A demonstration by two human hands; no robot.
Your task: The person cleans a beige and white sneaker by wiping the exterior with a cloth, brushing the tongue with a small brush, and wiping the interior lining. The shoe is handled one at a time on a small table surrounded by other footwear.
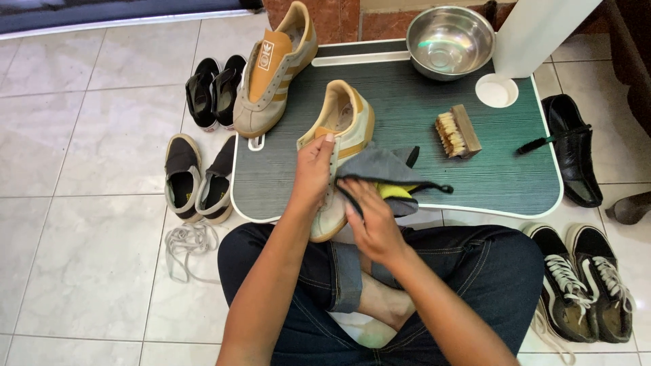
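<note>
We look down from a head camera at a person seated cross-legged on a tiled floor, working at a low green lap table (475,179).

The left hand (313,169) grips a tan and cream sneaker (342,125) from the side, fingers curled together over its upper, thumb out of sight. The sneaker lies at the table's near edge, left of centre, with its toe hanging over that edge toward the person's lap.

The right hand (371,220) presses a grey cloth (380,169) with a yellow patch against the sneaker's right side. Its fingers lie close together, bunching the fabric; we cannot tell exactly how the thumb sits.

The matching second sneaker (274,71) leans across the table's far left corner. A steel bowl (449,41) sits at the far edge, a small white lid (496,90) near the far right corner, and a wooden brush (458,131) right of centre.

On the floor, pairs of dark slip-ons (213,91) and loose white laces (186,244) lie left of the table; a black leather shoe (575,152) and black lace-up sneakers (583,281) lie right.
</note>
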